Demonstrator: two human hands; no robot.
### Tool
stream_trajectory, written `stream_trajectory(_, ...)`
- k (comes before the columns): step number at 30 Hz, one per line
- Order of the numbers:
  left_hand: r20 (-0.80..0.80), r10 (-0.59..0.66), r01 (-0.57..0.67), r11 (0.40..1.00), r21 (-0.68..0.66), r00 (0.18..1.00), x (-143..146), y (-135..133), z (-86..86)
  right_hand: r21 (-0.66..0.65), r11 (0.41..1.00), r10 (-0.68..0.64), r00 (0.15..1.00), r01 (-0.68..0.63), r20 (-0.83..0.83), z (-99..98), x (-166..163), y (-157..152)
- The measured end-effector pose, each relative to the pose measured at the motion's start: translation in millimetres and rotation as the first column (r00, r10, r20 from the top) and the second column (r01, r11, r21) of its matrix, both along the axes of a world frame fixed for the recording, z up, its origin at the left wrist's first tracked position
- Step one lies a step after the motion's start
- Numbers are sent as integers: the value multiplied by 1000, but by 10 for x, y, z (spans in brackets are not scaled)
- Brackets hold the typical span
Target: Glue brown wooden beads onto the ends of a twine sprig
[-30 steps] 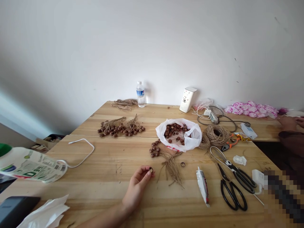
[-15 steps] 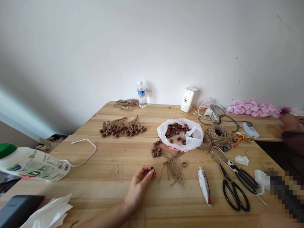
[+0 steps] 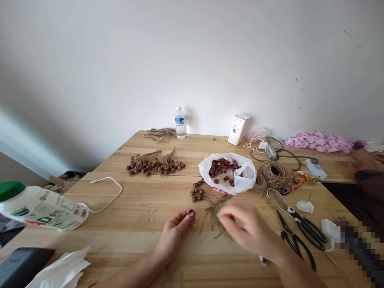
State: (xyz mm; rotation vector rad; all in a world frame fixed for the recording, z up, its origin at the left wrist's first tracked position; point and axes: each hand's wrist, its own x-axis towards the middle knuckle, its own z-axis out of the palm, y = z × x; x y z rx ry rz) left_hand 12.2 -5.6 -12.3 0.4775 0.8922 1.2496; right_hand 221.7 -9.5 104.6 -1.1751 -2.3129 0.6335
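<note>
Between the thumb and fingers of my left hand [image 3: 175,234] is a small brown nutshell piece [image 3: 191,214] with its pale hollow side showing. My right hand [image 3: 246,228], slightly blurred, hovers over the right side of a bundle of cut twine strands [image 3: 216,206]; its fingers are curled in, and what they hold, if anything, is hidden. Under the right wrist only the end of a white tube [image 3: 263,261] shows. Several loose round brown nutshells [image 3: 196,192] lie beyond my left hand, beside a white plastic bag [image 3: 207,170] with more shells inside.
Black-handled scissors [image 3: 306,228], orange-handled pliers [image 3: 292,186] and twine coils [image 3: 274,174] lie at right. Further back are twine-tied nutshell bunches [image 3: 156,164], a water bottle [image 3: 180,124] and a white box [image 3: 239,130]. A green-capped jug [image 3: 51,210] lies left. Another person's arm [image 3: 364,160] rests far right.
My right hand has come in from the lower right to the twine bundle, covering the small shell ring and most of the tube. My left hand keeps the nutshell piece, nearly still.
</note>
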Motion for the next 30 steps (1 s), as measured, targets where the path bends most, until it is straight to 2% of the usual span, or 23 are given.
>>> stream_trajectory(1,23,-23,23,1000,4,999,-3,8,10,41,999,20,989,-27,144,-61,-69,23)
stream_trajectory(3,70,-61,61,998,5,996,-13,24,26,108,988,50,894,-109,445,-259,-227,48)
stream_trajectory(5,122,-94,94,996,7,988,-26,38,33,146,973,57,802,-177,594,-498,-361,46)
stream_trajectory(7,171,-127,126,992,17,977,-41,51,30,215,951,43,783,-223,620,-697,-427,44)
stream_trajectory(9,206,-159,156,987,29,966,-55,59,20,253,931,56,787,-264,615,-814,-420,73)
stream_trajectory(13,227,-201,198,980,36,953,-70,56,8,198,915,143,741,-352,656,-864,-310,213)
stream_trajectory(16,223,-211,208,977,34,952,-71,51,9,186,918,140,725,-351,674,-869,-257,292)
stream_trajectory(21,212,-212,215,977,8,954,-67,57,-1,156,955,122,814,-251,568,-902,-245,330)
stream_trajectory(23,204,-210,215,977,0,956,-62,56,-5,133,976,96,891,-171,444,-913,-242,349)
stream_trajectory(26,176,-198,202,979,-6,964,-48,47,-2,87,996,18,986,-33,166,-925,-234,393)
stream_trajectory(28,149,-186,190,982,-9,971,-32,40,0,57,997,-45,999,44,23,-927,-235,421)
stream_trajectory(30,121,-171,175,984,-18,978,-13,34,-7,38,996,-81,996,82,-44,-920,-242,440)
